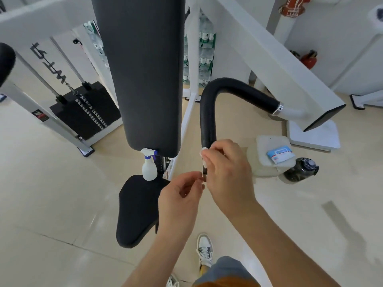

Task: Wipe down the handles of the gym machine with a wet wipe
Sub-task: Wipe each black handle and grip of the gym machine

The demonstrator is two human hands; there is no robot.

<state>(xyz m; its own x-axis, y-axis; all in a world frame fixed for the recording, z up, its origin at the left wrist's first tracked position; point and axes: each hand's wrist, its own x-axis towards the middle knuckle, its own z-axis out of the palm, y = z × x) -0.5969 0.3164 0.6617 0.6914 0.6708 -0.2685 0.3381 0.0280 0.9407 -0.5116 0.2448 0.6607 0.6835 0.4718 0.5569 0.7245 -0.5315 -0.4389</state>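
A bent black foam-covered handle (208, 112) hangs from the white arm of the gym machine, its free end pointing down toward me. My right hand (227, 172) is closed around the lower end of that handle, with a white wet wipe (204, 154) pressed between fingers and grip; only small bits of the wipe show. My left hand (180, 199) is just below and left of it, fingertips pinched together at the handle's tip, touching or nearly touching it. I cannot tell whether it holds an edge of the wipe.
A white spray bottle (148, 165) stands on the black seat (138, 208) under the tall black back pad (145, 75). A wet wipe pack (280, 155) lies on a white stool (267, 160), a dark water bottle (300, 169) beside it. The weight stack (87, 112) is at left.
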